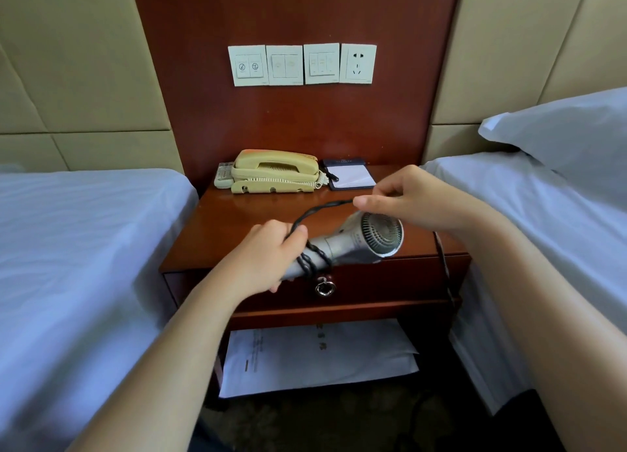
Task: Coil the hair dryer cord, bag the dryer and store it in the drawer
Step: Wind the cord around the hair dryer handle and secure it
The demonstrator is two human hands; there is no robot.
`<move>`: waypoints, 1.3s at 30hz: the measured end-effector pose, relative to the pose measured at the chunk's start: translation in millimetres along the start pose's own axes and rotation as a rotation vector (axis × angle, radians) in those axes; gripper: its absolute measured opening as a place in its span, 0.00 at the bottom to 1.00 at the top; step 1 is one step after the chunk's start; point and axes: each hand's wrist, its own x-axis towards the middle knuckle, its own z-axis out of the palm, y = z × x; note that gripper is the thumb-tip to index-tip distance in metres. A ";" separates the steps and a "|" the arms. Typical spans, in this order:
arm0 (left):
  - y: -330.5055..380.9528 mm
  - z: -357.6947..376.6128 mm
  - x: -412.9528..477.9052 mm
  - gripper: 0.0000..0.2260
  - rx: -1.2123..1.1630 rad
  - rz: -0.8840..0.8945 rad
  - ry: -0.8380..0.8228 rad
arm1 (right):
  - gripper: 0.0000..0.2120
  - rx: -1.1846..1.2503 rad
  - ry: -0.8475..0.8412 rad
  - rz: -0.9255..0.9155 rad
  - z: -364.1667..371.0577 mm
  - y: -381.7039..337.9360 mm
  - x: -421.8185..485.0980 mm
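A silver hair dryer (pixel 359 241) is held level in front of the nightstand, its grille facing me. My left hand (pixel 268 258) grips its handle, where the black twisted cord (pixel 315 261) is wound in a few turns. My right hand (pixel 407 200) pinches a stretch of the same cord above the dryer's head. More cord hangs down behind my right forearm, beside the nightstand. The drawer (pixel 390 282) below the dryer is closed, with a metal ring pull (pixel 325 288). No bag is in view.
A wooden nightstand (pixel 237 227) stands between two white beds (pixel 84 248) (pixel 559 214). On it sit a beige telephone (pixel 274 172), a remote control (pixel 223 175) and a notepad (pixel 351 177). White papers (pixel 315 360) lie on the lower shelf. Switches and a socket (pixel 358 63) are on the wall.
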 end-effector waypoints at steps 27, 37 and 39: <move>-31.3 -21.0 17.4 0.19 -0.952 -0.323 0.318 | 0.20 0.114 -0.311 0.076 55.4 19.3 -6.6; -23.1 -7.7 11.5 0.15 -0.313 -0.176 0.302 | 0.18 -0.240 -0.103 -0.320 45.2 -40.0 -11.4; -14.4 -1.7 6.1 0.17 -0.218 -0.107 0.233 | 0.17 -0.254 -0.046 -0.345 43.4 -41.0 -10.4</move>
